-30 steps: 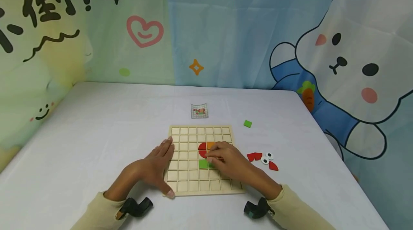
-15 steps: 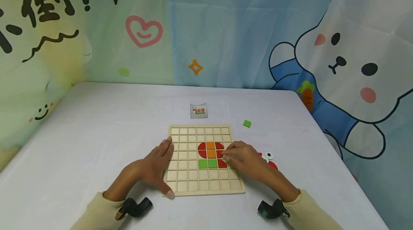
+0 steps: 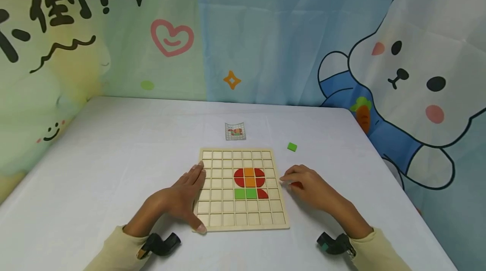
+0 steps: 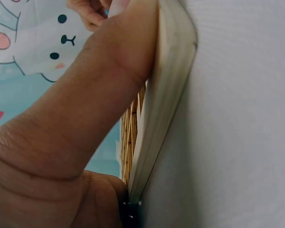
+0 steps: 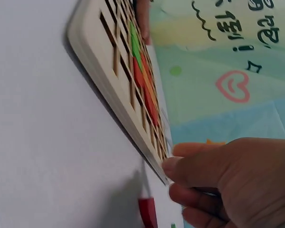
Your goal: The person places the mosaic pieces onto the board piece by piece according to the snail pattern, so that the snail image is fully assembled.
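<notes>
My left hand (image 3: 184, 197) rests along the left edge of a wooden grid board (image 3: 216, 207); in the left wrist view its thumb (image 4: 109, 52) presses on the board's rim. Red quarter-round tiles (image 3: 238, 182) sit in the board's cells around two orange squares (image 3: 249, 177). In the row below lie two green squares (image 3: 245, 193) and one red quarter tile (image 3: 263, 193). Just right of the board is my right hand (image 3: 313, 188), fingers loosely bent, with no piece visible between them. Beneath it a loose red tile (image 5: 147, 213) lies on the table, mostly hidden in the head view.
A small card (image 3: 235, 131) printed with a grid picture lies behind the board. One loose green square (image 3: 292, 147) lies at the back right on the white tablecloth (image 3: 114, 157). A patterned curtain (image 3: 265, 51) hangs behind the table.
My right hand has moved right, off the board, and now covers the loose red tiles and eye pieces. The tiles it hid on the board now show. The left hand has stayed put.
</notes>
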A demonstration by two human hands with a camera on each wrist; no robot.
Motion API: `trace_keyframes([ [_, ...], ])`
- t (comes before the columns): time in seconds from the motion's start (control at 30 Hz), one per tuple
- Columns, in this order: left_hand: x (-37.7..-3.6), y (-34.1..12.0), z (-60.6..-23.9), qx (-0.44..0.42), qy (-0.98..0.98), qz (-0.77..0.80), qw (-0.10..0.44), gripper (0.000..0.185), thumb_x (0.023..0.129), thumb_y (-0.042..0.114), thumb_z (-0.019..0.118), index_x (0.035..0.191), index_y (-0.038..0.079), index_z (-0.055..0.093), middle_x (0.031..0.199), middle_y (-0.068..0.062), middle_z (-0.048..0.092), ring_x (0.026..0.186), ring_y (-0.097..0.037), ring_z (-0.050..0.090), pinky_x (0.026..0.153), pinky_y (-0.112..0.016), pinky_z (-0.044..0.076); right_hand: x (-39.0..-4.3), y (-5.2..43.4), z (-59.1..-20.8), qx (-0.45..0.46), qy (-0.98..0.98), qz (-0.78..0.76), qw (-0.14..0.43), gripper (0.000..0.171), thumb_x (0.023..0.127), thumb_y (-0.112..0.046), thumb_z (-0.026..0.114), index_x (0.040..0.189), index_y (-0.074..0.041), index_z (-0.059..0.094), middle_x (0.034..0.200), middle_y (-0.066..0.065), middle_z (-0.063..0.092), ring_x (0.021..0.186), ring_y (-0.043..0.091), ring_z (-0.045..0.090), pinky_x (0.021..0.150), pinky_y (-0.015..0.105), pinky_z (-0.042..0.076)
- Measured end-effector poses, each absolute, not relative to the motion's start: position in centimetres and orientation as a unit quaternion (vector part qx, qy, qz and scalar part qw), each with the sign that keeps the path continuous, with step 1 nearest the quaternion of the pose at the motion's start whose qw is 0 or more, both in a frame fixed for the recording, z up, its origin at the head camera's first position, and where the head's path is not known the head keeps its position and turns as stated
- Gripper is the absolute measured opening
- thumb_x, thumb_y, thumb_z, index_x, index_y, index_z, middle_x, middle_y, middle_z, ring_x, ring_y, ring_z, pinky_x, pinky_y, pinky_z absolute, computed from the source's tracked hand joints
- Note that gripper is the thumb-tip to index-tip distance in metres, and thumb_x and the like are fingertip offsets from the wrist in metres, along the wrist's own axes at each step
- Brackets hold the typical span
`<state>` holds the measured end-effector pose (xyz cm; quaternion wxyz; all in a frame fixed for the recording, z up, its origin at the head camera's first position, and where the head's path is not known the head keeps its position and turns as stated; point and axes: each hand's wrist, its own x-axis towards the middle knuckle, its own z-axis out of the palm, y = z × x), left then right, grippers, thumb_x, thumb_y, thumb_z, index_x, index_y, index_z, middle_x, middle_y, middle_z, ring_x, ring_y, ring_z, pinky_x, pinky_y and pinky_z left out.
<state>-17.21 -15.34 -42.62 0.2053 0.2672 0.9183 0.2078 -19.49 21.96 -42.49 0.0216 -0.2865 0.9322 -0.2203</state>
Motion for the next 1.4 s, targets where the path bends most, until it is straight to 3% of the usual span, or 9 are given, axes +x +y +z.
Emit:
trace_keyframes([
  [0.23, -17.1, -15.2, -42.3, 0.266, 0.918, 0.21, 0.206, 0.143, 0.056, 0.06, 0.087, 0.152, -0.009, 0.007, 0.159, -0.025, -0.006, 0.146, -0.039, -0.003, 0.115, -0.052, 0.01, -19.9, 23.1, -42.8, -0.266, 0.941, -0.203, 0.048, 0.03, 0.083, -0.005, 0.076, 0.113, -0.006, 0.073, 0.107, 0.002, 0.064, 0.1, 0.021, 0.058, 0.086, 0.04, 0.051],
  [0.63, -17.1, -15.3, -42.4, 0.263, 0.918, 0.209, 0.21, 0.143, 0.056, 0.061, 0.087, 0.152, -0.008, 0.006, 0.159, -0.024, -0.007, 0.146, -0.037, -0.004, 0.115, -0.051, 0.01, -20.0, 23.9, -42.3, -0.264, 0.941, -0.204, 0.056, 0.032, 0.082, 0.0, 0.075, 0.113, -0.006, 0.073, 0.106, 0.003, 0.066, 0.099, 0.022, 0.058, 0.085, 0.042, 0.051],
  [0.8, -17.1, -15.3, -42.4, 0.26, 0.919, 0.207, 0.212, 0.143, 0.056, 0.061, 0.087, 0.152, -0.008, 0.006, 0.159, -0.024, -0.007, 0.146, -0.037, -0.004, 0.115, -0.051, 0.009, -20.1, 24.3, -42.3, -0.261, 0.941, -0.201, 0.083, 0.033, 0.081, -0.001, 0.076, 0.113, -0.006, 0.073, 0.102, 0.0, 0.064, 0.094, 0.019, 0.056, 0.081, 0.036, 0.052],
  [1.17, -17.2, -15.2, -42.4, 0.259, 0.92, 0.205, 0.211, 0.144, 0.056, 0.061, 0.088, 0.152, -0.008, 0.007, 0.159, -0.024, -0.006, 0.146, -0.037, -0.004, 0.115, -0.051, 0.009, -20.2, 24.1, -42.4, -0.241, 0.94, -0.223, 0.091, 0.019, 0.08, -0.002, 0.078, 0.096, -0.01, 0.071, 0.092, -0.006, 0.062, 0.086, 0.013, 0.056, 0.077, 0.032, 0.052],
  [1.27, -17.1, -15.2, -42.3, 0.259, 0.919, 0.206, 0.212, 0.143, 0.056, 0.061, 0.088, 0.152, -0.008, 0.006, 0.159, -0.024, -0.007, 0.146, -0.037, -0.004, 0.115, -0.051, 0.009, -20.1, 23.9, -42.4, -0.229, 0.94, -0.237, 0.088, 0.019, 0.081, 0.0, 0.077, 0.091, -0.013, 0.067, 0.089, -0.007, 0.062, 0.084, 0.013, 0.058, 0.076, 0.032, 0.053],
  [1.4, -17.1, -15.2, -42.3, 0.26, 0.919, 0.206, 0.212, 0.143, 0.056, 0.061, 0.087, 0.152, -0.009, 0.007, 0.159, -0.024, -0.007, 0.146, -0.037, -0.004, 0.115, -0.051, 0.009, -20.0, 23.7, -42.3, -0.224, 0.946, -0.23, 0.043, 0.016, 0.083, -0.001, 0.075, 0.093, -0.013, 0.071, 0.089, -0.007, 0.064, 0.086, 0.014, 0.058, 0.078, 0.036, 0.053],
])
